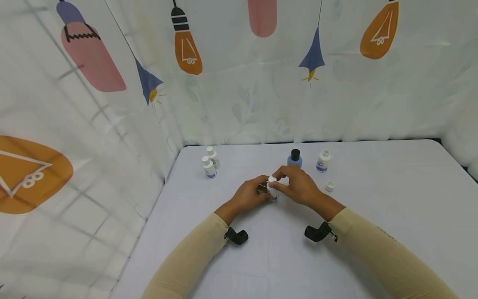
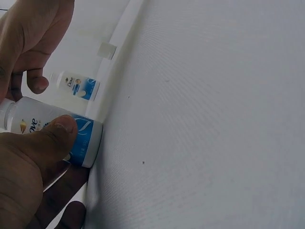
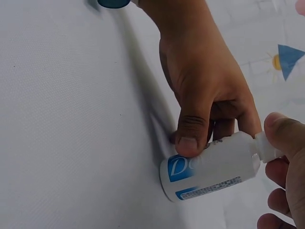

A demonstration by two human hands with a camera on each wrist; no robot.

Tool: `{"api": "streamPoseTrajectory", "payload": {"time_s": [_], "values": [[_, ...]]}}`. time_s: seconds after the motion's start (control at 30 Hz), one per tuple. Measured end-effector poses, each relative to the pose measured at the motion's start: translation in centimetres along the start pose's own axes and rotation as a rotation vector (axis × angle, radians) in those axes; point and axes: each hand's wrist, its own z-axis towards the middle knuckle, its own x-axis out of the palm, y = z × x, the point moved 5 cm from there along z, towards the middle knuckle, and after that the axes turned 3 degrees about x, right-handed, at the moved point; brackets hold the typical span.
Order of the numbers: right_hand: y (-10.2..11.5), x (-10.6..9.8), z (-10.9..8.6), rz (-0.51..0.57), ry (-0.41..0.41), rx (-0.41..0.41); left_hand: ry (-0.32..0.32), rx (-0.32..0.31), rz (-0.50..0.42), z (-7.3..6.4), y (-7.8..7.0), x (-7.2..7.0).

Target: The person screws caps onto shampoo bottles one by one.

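A small white Dove bottle [image 1: 274, 193] with a blue label band stands upright on the white table between both hands. My left hand [image 1: 248, 195] grips its body, thumb across the label in the left wrist view. The right hand [image 1: 298, 186] pinches the white cap [image 1: 272, 179] at the bottle's neck between thumb and fingers. In the right wrist view, the cap [image 3: 269, 147] is partly hidden by the right thumb. Just beyond the right hand stands a blue bottle [image 1: 294, 161] with a black cap, its lower part covered by that hand.
To the right, an uncapped white bottle [image 1: 323, 161] stands behind a loose white cap [image 1: 330, 186]. At the back left are two capped white bottles, one nearer [image 1: 209, 167] and one farther [image 1: 213, 157]. Printed cloth hangs behind and left of the table [image 1: 392, 207].
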Motion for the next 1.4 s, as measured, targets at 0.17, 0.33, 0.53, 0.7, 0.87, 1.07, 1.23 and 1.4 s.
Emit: {"api": "streamPoseTrajectory", "payload": {"time_s": [0.17, 0.33, 0.53, 0.7, 0.87, 1.07, 1.23, 1.4], "values": [[-0.1, 0.07, -0.16, 0.004, -0.005, 0.021, 0.015, 0.007, 0.022, -0.04, 0.0, 0.04], [-0.17, -0.14, -0.23, -0.002, 0.032, -0.008, 0.02, 0.022, 0.028, -0.07, -0.11, 0.09], [0.51, -0.66, -0.37, 0.027, 0.093, -0.188, 0.018, 0.028, 0.047, -0.01, -0.14, 0.0], [0.58, -0.68, -0.41, -0.007, 0.079, -0.24, 0.014, 0.027, 0.06, -0.01, -0.12, -0.07], [0.48, -0.54, -0.29, -0.026, 0.043, -0.188, 0.011, 0.027, 0.052, 0.04, -0.22, -0.08], [0.27, -0.15, -0.09, -0.025, 0.023, -0.117, 0.008, 0.027, 0.058, 0.05, -0.22, -0.05], [0.11, 0.0, -0.01, -0.022, 0.026, -0.079, 0.007, 0.026, 0.061, -0.01, -0.26, -0.1], [0.15, -0.29, -0.03, -0.014, 0.055, -0.051, 0.016, 0.028, 0.063, 0.06, -0.36, -0.16]]}}
